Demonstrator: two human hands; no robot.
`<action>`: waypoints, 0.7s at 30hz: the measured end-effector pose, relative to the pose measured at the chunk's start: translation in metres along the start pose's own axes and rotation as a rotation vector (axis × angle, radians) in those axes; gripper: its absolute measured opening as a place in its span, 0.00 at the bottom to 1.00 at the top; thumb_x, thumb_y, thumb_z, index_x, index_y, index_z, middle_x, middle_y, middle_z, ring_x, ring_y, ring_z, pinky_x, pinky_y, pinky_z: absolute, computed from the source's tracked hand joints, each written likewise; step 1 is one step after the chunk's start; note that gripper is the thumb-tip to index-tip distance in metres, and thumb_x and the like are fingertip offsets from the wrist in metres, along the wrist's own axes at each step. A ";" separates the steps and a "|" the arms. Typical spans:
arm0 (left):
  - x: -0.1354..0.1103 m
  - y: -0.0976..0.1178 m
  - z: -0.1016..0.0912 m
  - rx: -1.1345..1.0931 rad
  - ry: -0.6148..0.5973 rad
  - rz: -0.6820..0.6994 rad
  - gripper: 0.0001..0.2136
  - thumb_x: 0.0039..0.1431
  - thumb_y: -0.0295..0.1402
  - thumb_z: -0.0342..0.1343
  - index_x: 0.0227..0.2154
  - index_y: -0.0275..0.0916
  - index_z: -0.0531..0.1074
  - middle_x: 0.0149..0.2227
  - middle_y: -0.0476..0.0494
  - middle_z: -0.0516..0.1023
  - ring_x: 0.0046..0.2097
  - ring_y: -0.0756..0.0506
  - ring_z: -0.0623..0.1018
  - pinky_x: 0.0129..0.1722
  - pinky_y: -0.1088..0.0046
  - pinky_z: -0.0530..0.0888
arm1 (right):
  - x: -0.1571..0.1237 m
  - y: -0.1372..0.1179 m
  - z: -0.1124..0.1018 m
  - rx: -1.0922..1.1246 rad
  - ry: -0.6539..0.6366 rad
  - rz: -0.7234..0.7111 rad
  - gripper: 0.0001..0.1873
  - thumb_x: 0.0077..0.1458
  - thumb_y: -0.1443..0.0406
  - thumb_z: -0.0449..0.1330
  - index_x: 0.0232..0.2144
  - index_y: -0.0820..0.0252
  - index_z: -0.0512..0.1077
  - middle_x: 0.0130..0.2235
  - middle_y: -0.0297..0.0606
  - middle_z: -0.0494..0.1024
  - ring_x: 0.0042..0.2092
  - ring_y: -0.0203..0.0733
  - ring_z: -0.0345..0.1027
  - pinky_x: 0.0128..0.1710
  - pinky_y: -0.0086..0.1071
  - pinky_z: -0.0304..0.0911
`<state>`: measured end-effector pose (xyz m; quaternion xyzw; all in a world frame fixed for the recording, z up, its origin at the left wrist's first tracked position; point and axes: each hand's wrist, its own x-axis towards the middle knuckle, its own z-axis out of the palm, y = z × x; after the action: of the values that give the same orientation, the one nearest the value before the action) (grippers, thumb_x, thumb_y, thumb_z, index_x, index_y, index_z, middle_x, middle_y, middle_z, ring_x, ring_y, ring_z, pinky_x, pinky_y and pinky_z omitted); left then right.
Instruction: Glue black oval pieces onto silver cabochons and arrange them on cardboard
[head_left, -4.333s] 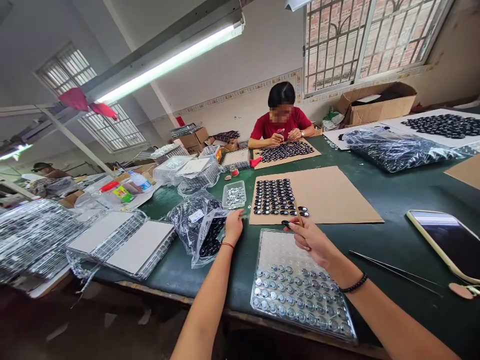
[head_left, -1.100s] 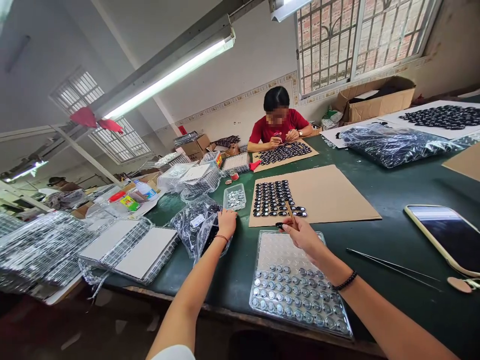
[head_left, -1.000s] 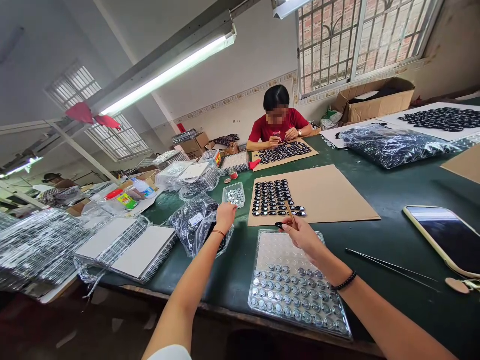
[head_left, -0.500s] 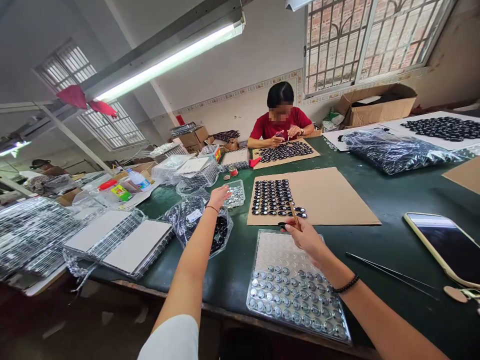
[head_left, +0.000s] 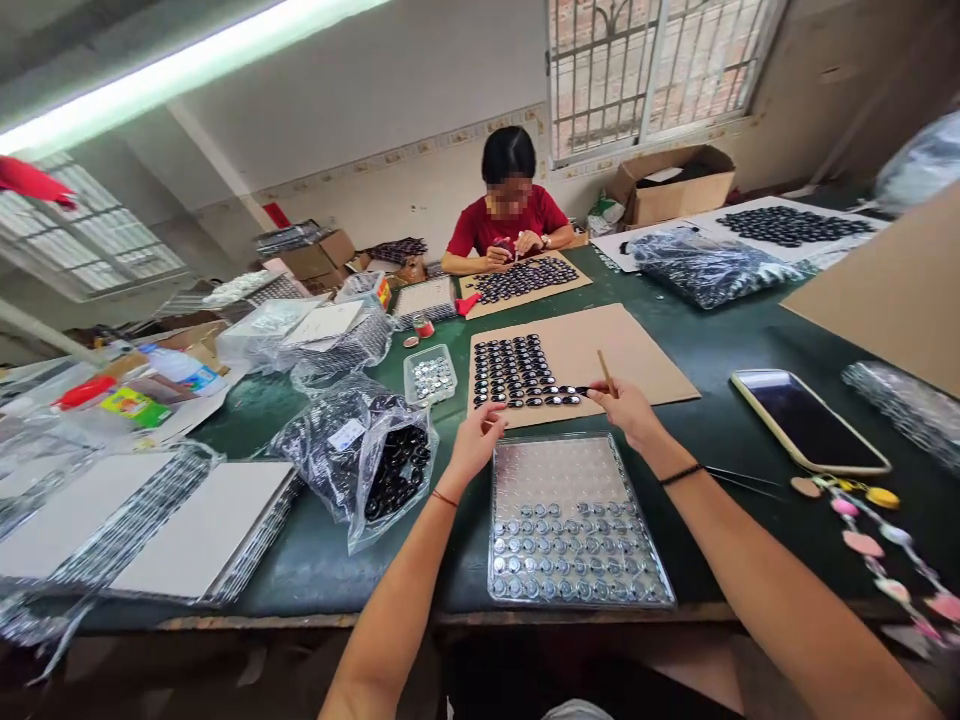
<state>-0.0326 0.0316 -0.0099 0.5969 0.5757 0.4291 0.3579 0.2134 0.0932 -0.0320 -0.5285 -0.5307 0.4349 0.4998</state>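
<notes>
My left hand (head_left: 475, 440) rests at the near edge of the brown cardboard sheet (head_left: 637, 355), fingers curled together; what they hold is hidden. Rows of black oval pieces (head_left: 517, 370) lie on the sheet just beyond it. My right hand (head_left: 628, 411) is closed on a thin wooden stick (head_left: 604, 371) at the right end of the nearest row. Below both hands lies a clear plastic tray (head_left: 559, 465), its near rows filled with silver round pieces (head_left: 574, 560).
A small clear box of silver pieces (head_left: 430, 376) and a plastic bag of black pieces (head_left: 360, 450) lie to the left. A phone (head_left: 807, 420) and tweezers (head_left: 742, 480) lie right. A co-worker in a red shirt (head_left: 510, 215) sits at the far end. Stacked trays (head_left: 172, 520) sit near left.
My left hand reached from the bag to the small clear box, then came back to the cardboard's near edge. My right hand with the stick shifted slightly right. The view tilted down.
</notes>
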 end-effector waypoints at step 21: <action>-0.014 -0.015 0.010 0.555 -0.063 0.357 0.09 0.55 0.28 0.47 0.36 0.39 0.71 0.36 0.46 0.77 0.37 0.47 0.74 0.38 0.71 0.69 | 0.079 0.029 0.020 -0.720 -0.020 -0.081 0.09 0.47 0.66 0.55 0.32 0.59 0.73 0.35 0.35 0.77 0.35 0.36 0.69 0.34 0.26 0.59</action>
<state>-0.0286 0.0195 -0.0290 0.7761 0.5456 0.2931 0.1185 0.2023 0.1754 -0.0575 -0.6450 -0.6753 0.2052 0.2930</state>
